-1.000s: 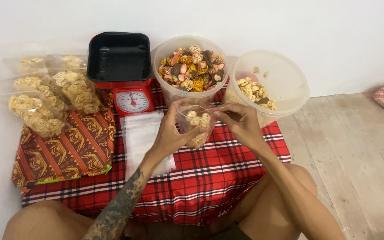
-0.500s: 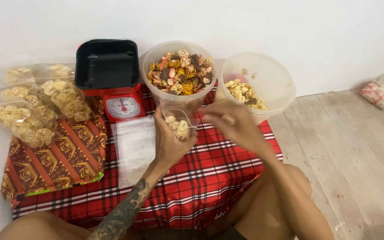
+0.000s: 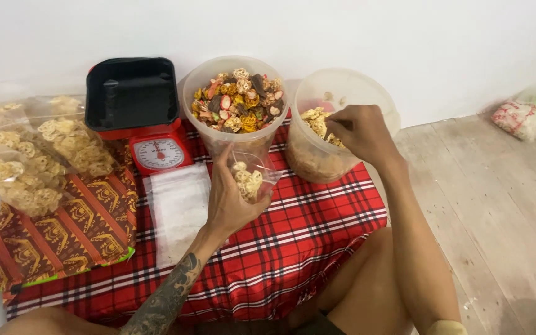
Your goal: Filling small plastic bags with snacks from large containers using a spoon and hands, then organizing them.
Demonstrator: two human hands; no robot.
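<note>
My left hand holds a small clear plastic bag partly filled with pale flower-shaped crackers, above the red plaid cloth. My right hand reaches into the right clear tub, fingers closed among the pale crackers inside. A second clear tub, full of mixed coloured crackers, stands just behind the bag.
A red kitchen scale with a black tray stands at the back left. Filled cracker bags lie left on a brown patterned cloth. A stack of empty clear bags lies beside my left hand. Wooden floor at right.
My right hand has left the bag's mouth and moved right into the tub of pale crackers. My left hand keeps hold of the bag.
</note>
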